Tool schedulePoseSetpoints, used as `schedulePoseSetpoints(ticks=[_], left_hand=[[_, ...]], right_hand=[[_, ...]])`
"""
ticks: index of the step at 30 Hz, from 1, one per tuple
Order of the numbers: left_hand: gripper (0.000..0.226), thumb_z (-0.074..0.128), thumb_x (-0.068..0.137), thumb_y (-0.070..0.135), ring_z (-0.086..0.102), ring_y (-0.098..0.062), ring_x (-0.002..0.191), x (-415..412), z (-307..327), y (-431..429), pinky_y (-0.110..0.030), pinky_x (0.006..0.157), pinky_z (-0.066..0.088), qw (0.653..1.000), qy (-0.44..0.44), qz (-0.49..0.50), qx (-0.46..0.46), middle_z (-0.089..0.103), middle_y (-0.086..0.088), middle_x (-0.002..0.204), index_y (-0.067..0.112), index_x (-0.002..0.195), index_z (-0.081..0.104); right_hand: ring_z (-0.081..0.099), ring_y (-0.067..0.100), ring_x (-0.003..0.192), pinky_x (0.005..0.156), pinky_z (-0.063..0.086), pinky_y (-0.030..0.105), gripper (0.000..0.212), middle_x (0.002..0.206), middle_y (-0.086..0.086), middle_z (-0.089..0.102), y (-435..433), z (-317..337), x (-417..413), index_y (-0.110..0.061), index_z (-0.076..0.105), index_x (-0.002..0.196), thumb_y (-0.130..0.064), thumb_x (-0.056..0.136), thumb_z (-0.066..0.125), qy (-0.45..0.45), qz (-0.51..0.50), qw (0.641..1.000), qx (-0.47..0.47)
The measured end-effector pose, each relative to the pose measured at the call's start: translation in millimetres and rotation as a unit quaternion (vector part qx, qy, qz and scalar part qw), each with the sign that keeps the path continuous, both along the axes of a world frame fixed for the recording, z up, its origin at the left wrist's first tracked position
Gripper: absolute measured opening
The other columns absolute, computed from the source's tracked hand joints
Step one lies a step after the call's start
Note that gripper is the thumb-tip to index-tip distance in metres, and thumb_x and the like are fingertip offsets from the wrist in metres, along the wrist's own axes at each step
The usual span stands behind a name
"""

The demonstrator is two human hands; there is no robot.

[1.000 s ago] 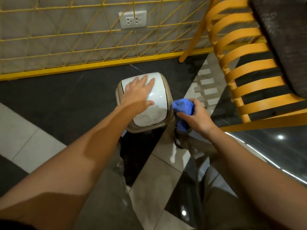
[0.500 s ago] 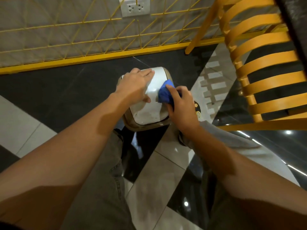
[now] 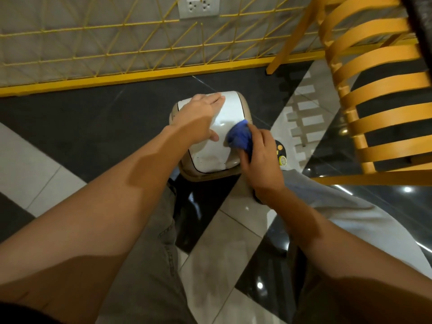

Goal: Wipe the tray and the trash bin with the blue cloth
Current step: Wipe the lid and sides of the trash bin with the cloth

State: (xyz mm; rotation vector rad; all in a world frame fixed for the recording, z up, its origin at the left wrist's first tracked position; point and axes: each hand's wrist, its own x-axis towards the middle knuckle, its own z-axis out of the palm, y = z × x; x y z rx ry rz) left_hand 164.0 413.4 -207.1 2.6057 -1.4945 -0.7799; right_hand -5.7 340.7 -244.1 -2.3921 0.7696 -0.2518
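A small beige trash bin [image 3: 211, 155] with a glossy white lid stands on the floor between my knees. My left hand [image 3: 199, 116] lies flat on the lid's far left part, fingers straight, thumb resting on the white surface. My right hand [image 3: 261, 157] grips the bunched blue cloth [image 3: 239, 136] and presses it on the lid's right side. The bin's body is mostly hidden under the lid and my arms. No tray is in view.
An orange slatted chair [image 3: 378, 90] stands close on the right. A yellow wire fence [image 3: 117, 43] with a yellow base rail runs along the wall behind the bin, below a wall socket [image 3: 198, 5]. The floor is glossy dark and light tiles.
My right hand carried the cloth from beside the bin onto the lid, then drew it down the lid's right side toward me. My left hand slid toward the lid's far left edge.
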Motion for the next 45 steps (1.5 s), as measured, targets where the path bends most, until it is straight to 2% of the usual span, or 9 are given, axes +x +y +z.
schedulePoseSetpoints(ticks=[9, 14, 16, 24, 29, 33, 37, 41, 45], left_hand=[[0.094, 0.071, 0.078, 0.032, 0.015, -0.028, 0.141, -1, -3, 2, -0.034, 0.114, 0.015, 1.000, -0.012, -0.008, -0.008, 0.015, -0.004, 0.156, 0.011, 0.148, 0.011], [0.090, 0.070, 0.079, 0.028, 0.018, -0.027, 0.140, 2, -1, 3, -0.030, 0.113, 0.016, 1.000, -0.004, -0.012, -0.023, 0.017, -0.004, 0.156, 0.012, 0.148, 0.014], [0.087, 0.069, 0.081, 0.026, 0.019, -0.027, 0.139, 3, 0, 3, -0.030, 0.112, 0.017, 1.000, -0.003, -0.015, -0.020, 0.017, -0.003, 0.156, 0.013, 0.148, 0.015], [0.082, 0.065, 0.085, 0.025, 0.020, -0.026, 0.138, 8, -2, 4, -0.032, 0.112, 0.018, 1.000, 0.007, -0.012, -0.017, 0.017, 0.002, 0.156, 0.016, 0.149, 0.015], [0.083, 0.067, 0.083, 0.026, 0.020, -0.026, 0.138, 11, -3, 2, -0.033, 0.114, 0.018, 1.000, 0.014, -0.010, -0.021, 0.018, 0.003, 0.156, 0.017, 0.148, 0.017], [0.082, 0.067, 0.083, 0.025, 0.021, -0.026, 0.138, 9, -3, 3, -0.032, 0.112, 0.018, 1.000, 0.010, -0.005, -0.021, 0.018, 0.003, 0.156, 0.017, 0.148, 0.017], [0.083, 0.067, 0.084, 0.025, 0.021, -0.025, 0.137, 10, -3, 4, -0.031, 0.112, 0.019, 1.000, 0.006, -0.004, -0.024, 0.018, 0.004, 0.156, 0.017, 0.148, 0.016], [0.082, 0.066, 0.084, 0.024, 0.022, -0.026, 0.137, 8, -2, 3, -0.031, 0.112, 0.020, 1.000, -0.001, -0.009, -0.024, 0.018, 0.002, 0.156, 0.016, 0.148, 0.016], [0.081, 0.066, 0.084, 0.023, 0.021, -0.025, 0.138, 8, -2, 3, -0.032, 0.112, 0.020, 1.000, -0.001, -0.006, -0.025, 0.019, 0.002, 0.155, 0.017, 0.148, 0.017]], right_hand=[[0.060, 0.036, 0.093, 0.075, 0.054, 0.052, 0.052, 0.109, 0.017, 0.061, 43, -40, -27, -0.005, 0.055, 0.122, -0.008, 0.072, 0.069, 0.091, 0.123, 0.987, -0.043], [0.046, 0.025, 0.098, 0.076, 0.048, 0.041, 0.040, 0.105, 0.018, 0.061, 36, -24, 4, -0.001, 0.054, 0.120, -0.014, 0.084, 0.049, -0.064, 0.112, 0.985, -0.113], [0.043, 0.025, 0.100, 0.077, 0.047, 0.040, 0.039, 0.106, 0.017, 0.062, 35, -26, 13, -0.003, 0.055, 0.120, -0.014, 0.084, 0.049, -0.068, 0.143, 0.976, -0.152], [0.062, 0.027, 0.093, 0.075, 0.053, 0.038, 0.059, 0.105, 0.008, 0.065, 39, -39, -3, -0.015, 0.064, 0.112, -0.019, 0.057, 0.083, 0.064, 0.262, 0.943, -0.196], [0.046, 0.025, 0.098, 0.075, 0.047, 0.038, 0.039, 0.104, 0.013, 0.063, 45, -28, 16, -0.007, 0.059, 0.119, -0.011, 0.080, 0.061, -0.050, 0.221, 0.954, -0.198], [0.060, 0.029, 0.094, 0.074, 0.049, 0.037, 0.035, 0.103, 0.012, 0.065, 47, -29, 22, -0.009, 0.063, 0.113, -0.017, 0.080, 0.054, 0.002, 0.235, 0.945, -0.227], [0.064, 0.030, 0.096, 0.074, 0.053, 0.040, 0.046, 0.109, 0.011, 0.066, 47, -37, 12, -0.012, 0.066, 0.108, -0.018, 0.063, 0.072, 0.083, 0.282, 0.929, -0.224], [0.053, 0.028, 0.096, 0.072, 0.049, 0.037, 0.036, 0.103, 0.012, 0.065, 46, -29, 22, -0.011, 0.064, 0.109, -0.017, 0.081, 0.043, 0.002, 0.261, 0.937, -0.231], [0.049, 0.026, 0.095, 0.073, 0.048, 0.036, 0.037, 0.102, 0.011, 0.065, 47, -28, 28, -0.011, 0.063, 0.111, -0.020, 0.081, 0.043, -0.005, 0.244, 0.942, -0.229]])
